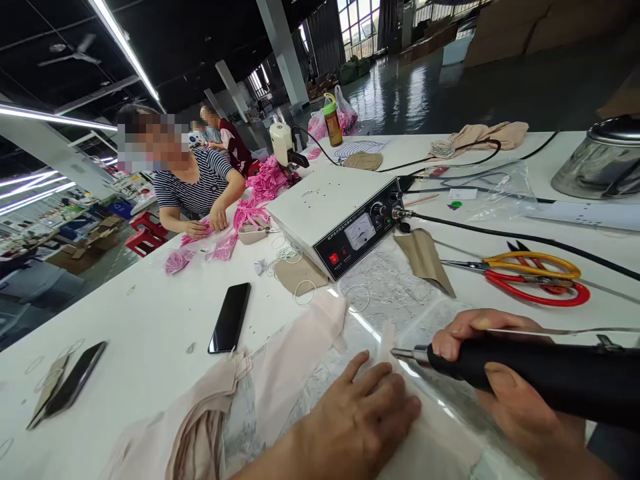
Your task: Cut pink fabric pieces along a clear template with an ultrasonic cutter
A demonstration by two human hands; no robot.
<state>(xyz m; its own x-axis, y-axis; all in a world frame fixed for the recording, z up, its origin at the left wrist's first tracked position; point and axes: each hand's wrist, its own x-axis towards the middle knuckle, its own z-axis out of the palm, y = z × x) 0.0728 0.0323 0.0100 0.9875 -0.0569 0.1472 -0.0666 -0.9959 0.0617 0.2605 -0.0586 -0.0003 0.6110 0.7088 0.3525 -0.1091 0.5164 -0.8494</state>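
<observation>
My right hand (525,407) is wrapped around a black ultrasonic cutter (505,363). The cutter's pointed metal tip (405,353) is at the pale pink fabric (430,437), just beyond my left fingers; I cannot tell if it touches. My left hand (357,420) rests palm down on that fabric with its fingers somewhat spread and bent. Under the fabric lies a clear glossy sheet (385,283). Another pale pink fabric piece (300,357) lies left of my left hand, beside a folded stack of similar fabric (200,427).
A white control box (330,207) with a meter stands ahead, its black cable running right. Scissors (540,277), a brown scrap (425,257), a phone (230,319) and a glass kettle (595,160) lie around. A co-worker (200,180) handles pink pieces across the table.
</observation>
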